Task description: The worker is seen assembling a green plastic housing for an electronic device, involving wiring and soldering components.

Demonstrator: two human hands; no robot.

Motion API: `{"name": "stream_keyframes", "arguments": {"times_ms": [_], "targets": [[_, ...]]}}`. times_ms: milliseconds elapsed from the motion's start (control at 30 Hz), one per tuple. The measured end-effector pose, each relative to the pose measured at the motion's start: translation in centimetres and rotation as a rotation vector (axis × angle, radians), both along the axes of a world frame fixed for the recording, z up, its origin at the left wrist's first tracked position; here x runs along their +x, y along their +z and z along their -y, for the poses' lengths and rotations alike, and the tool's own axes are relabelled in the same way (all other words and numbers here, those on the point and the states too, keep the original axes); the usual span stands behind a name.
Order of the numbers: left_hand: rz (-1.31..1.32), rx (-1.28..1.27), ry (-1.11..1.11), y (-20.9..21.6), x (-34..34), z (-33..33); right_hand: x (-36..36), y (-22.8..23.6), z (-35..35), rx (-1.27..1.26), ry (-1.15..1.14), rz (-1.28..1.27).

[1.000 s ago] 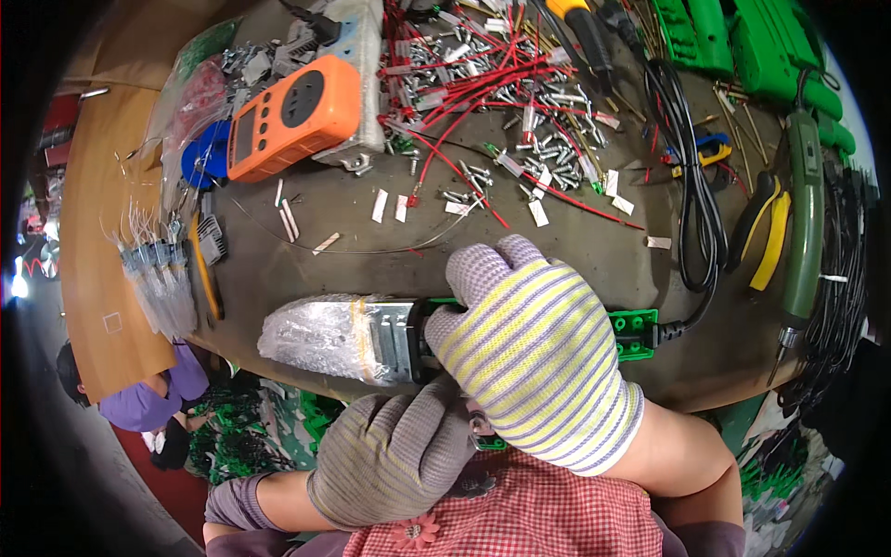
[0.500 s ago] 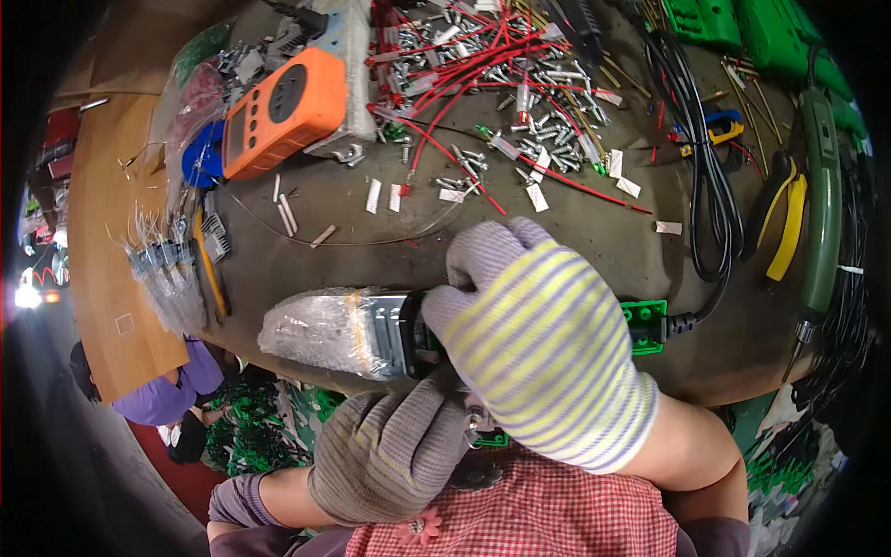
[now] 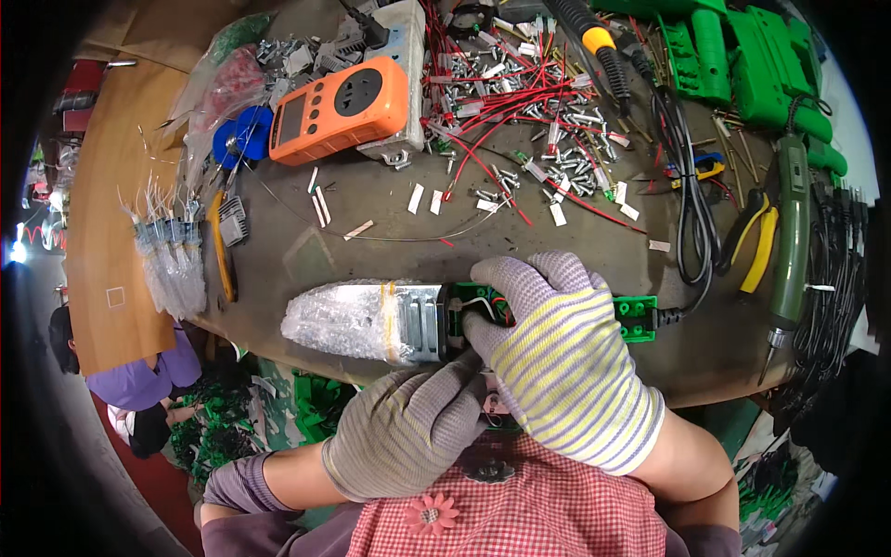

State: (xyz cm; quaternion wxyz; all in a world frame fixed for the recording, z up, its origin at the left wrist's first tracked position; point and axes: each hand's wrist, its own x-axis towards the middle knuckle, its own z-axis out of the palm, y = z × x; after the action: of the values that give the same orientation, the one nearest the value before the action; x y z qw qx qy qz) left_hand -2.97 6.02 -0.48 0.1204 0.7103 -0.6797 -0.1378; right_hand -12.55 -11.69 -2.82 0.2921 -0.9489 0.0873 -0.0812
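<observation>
A partly assembled hand tool lies crosswise at the table's near edge. Its green open housing [image 3: 636, 320] shows at the right, joined to a black cord. Bubble wrap [image 3: 336, 321] with a yellow band covers its left end, beside a ribbed metal section [image 3: 423, 321]. My right hand [image 3: 574, 376], in a yellow-and-purple striped glove, curls over the housing; coloured wires [image 3: 499, 308] show between its thumb and forefinger. My left hand [image 3: 401, 432], in a grey-brown glove, is closed against the tool's near side, fingertips meeting my right thumb. What its fingertips pinch is hidden.
An orange meter [image 3: 339, 110] sits at the back left. Screws and red wires [image 3: 506, 102] are heaped behind the tool. Yellow-handled pliers [image 3: 759, 246] and a green electric screwdriver [image 3: 791, 232] lie right, green housings [image 3: 770, 60] far right. A person in purple [image 3: 139, 376] sits beyond the left edge.
The view has shifted, so most table items appear farther right or lower. My right thumb and forefinger have parted, uncovering wires in the housing. My left hand remains at the tool's near side.
</observation>
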Motion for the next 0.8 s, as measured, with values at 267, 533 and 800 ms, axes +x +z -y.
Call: {"name": "stream_keyframes", "arguments": {"times_ms": [267, 533, 800], "targets": [[0.050, -0.090, 0.071, -1.0, -0.4, -0.1, -1.4, 0.3, 2.3, 0.198, -0.084, 0.254], [0.070, -0.199, 0.075, -2.0, -0.3, -0.4, -0.1, 0.5, 1.3, 0.011, 0.002, 0.082], [0.088, -0.200, 0.061, -1.3, 0.2, 0.1, 0.3, 0.6, 0.9, -0.140, 0.093, 0.055]]}}
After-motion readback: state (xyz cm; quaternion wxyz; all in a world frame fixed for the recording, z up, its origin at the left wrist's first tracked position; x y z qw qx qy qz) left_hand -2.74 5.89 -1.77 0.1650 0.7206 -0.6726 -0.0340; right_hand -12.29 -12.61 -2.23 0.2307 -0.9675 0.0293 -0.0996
